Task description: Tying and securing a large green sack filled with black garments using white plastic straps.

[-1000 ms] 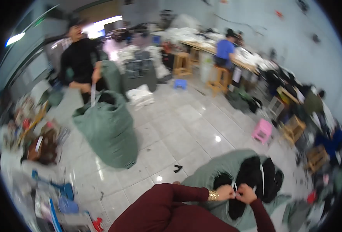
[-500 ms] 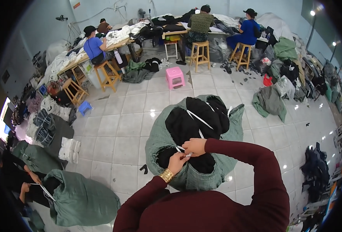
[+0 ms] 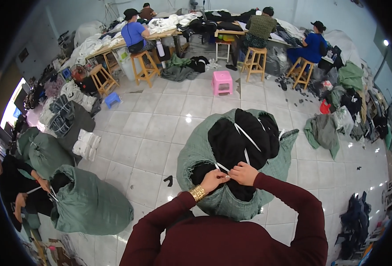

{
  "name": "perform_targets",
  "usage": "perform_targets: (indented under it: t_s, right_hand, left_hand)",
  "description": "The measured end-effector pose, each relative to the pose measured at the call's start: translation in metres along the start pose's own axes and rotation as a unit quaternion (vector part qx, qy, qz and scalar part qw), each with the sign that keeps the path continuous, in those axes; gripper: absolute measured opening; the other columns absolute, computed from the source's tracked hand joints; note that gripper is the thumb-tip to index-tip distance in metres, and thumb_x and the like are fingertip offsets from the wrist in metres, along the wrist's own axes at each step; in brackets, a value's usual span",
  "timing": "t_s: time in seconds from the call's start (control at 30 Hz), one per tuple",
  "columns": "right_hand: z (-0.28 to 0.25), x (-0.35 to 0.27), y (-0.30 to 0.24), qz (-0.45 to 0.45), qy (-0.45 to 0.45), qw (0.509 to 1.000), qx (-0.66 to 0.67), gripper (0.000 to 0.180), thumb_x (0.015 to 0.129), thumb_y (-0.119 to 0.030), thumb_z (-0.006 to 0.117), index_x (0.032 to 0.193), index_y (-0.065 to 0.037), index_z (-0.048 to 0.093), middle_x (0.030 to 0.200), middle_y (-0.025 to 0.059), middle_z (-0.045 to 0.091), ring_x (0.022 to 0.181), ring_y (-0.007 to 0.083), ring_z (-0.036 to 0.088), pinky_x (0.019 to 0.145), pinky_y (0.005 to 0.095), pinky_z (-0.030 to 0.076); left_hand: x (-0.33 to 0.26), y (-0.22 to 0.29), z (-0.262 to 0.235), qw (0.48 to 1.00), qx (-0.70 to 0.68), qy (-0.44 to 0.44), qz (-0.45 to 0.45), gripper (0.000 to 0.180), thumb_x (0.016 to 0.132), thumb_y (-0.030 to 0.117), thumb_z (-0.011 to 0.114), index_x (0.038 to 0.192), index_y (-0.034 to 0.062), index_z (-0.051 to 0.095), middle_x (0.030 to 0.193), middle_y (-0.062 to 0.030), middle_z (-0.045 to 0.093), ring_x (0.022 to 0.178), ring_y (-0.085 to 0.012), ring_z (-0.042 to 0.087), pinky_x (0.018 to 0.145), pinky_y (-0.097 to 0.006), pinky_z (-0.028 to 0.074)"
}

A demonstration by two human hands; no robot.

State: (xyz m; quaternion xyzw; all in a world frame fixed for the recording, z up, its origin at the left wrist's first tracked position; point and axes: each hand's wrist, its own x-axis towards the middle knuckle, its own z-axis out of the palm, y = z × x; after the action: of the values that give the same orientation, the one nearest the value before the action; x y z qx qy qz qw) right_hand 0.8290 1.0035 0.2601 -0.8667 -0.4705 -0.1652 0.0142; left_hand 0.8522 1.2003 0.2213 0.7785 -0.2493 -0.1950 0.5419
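Observation:
In front of me stands a large green woven sack (image 3: 194,144), stuffed with black cloth (image 3: 225,142). White ties (image 3: 248,137) run across its mouth over the cloth. My left hand (image 3: 213,181), below a gold bracelet (image 3: 197,193), pinches a white tie near the sack's front edge. Right beside it, my right hand (image 3: 244,174) has its fingers closed on the same white tie. The fingertips of both hands nearly meet, and the exact grip of each is partly hidden.
At left, a person in black (image 3: 16,177) handles ties on another green sack (image 3: 94,201). A pink stool (image 3: 222,83) and a blue stool (image 3: 112,100) stand on the tiled floor (image 3: 138,137). Several people sit at long tables (image 3: 165,33) heaped with cloth. A grey-green sack (image 3: 322,131) lies right.
My view has swung left, so the room appears shifted rightward. Both hands stay at the tie, with the right hand drawn slightly aside from the left. The co-worker at left has shifted posture.

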Motion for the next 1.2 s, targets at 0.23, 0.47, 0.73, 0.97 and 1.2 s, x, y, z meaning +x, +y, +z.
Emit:
perform_targets:
  t_s: [0.23, 0.47, 0.73, 0.97, 1.2]
  right_hand:
    - [-0.025, -0.008, -0.001, 0.037, -0.111, 0.993, -0.001, 0.010, 0.068, -0.018, 0.051, 0.064, -0.009, 0.052, 0.072, 0.0046, 0.048, 0.074, 0.0187, 0.049, 0.059, 0.0290, 0.040]
    - [-0.008, -0.025, 0.068, 0.265, -0.097, 0.957, 0.071, 0.013, 0.072, -0.017, 0.054, 0.068, -0.005, 0.055, 0.076, 0.0042, 0.051, 0.079, 0.0239, 0.051, 0.064, 0.0367, 0.042]
    - [0.004, 0.024, -0.008, 0.458, 0.297, 0.359, 0.757, 0.020, 0.087, -0.015, 0.039, 0.068, -0.009, 0.042, 0.067, 0.0011, 0.046, 0.065, 0.0105, 0.044, 0.067, 0.0263, 0.041]
    - [0.025, 0.034, 0.032, 0.570, 0.168, 0.495, 0.634, 0.021, 0.082, -0.013, 0.042, 0.063, -0.006, 0.041, 0.052, 0.0015, 0.041, 0.039, 0.0091, 0.036, 0.034, 0.0237, 0.032]
    - [0.000, 0.000, 0.030, 0.488, 0.149, 0.691, 0.513, 0.020, 0.085, -0.017, 0.050, 0.076, 0.001, 0.054, 0.066, 0.0069, 0.060, 0.056, 0.0137, 0.059, 0.054, 0.0250, 0.046]
  left_hand:
    - [-0.010, 0.001, 0.011, 0.996, 0.018, 0.074, 0.039, 0.020, 0.066, 0.021, 0.072, 0.072, 0.0040, 0.063, 0.064, -0.0079, 0.053, 0.061, -0.0188, 0.053, 0.055, -0.031, 0.042]
    - [0.004, 0.020, -0.001, 0.979, 0.175, 0.072, 0.078, 0.015, 0.070, 0.019, 0.065, 0.066, 0.0061, 0.057, 0.064, -0.0078, 0.051, 0.064, -0.0238, 0.050, 0.056, -0.035, 0.040]
    - [-0.001, 0.029, 0.018, 0.943, 0.321, 0.070, 0.052, 0.023, 0.079, 0.028, 0.056, 0.072, 0.0069, 0.060, 0.075, -0.0085, 0.051, 0.076, -0.0281, 0.050, 0.061, -0.039, 0.038]
    - [-0.005, 0.032, 0.018, 0.929, 0.303, 0.068, 0.201, 0.012, 0.076, 0.011, 0.055, 0.069, 0.0034, 0.050, 0.072, -0.0108, 0.046, 0.072, -0.0301, 0.048, 0.061, -0.039, 0.039]
    - [-0.002, 0.036, 0.002, 0.949, 0.268, 0.085, 0.145, 0.017, 0.068, 0.012, 0.064, 0.078, 0.0050, 0.053, 0.075, -0.0076, 0.048, 0.077, -0.0281, 0.050, 0.065, -0.037, 0.042]
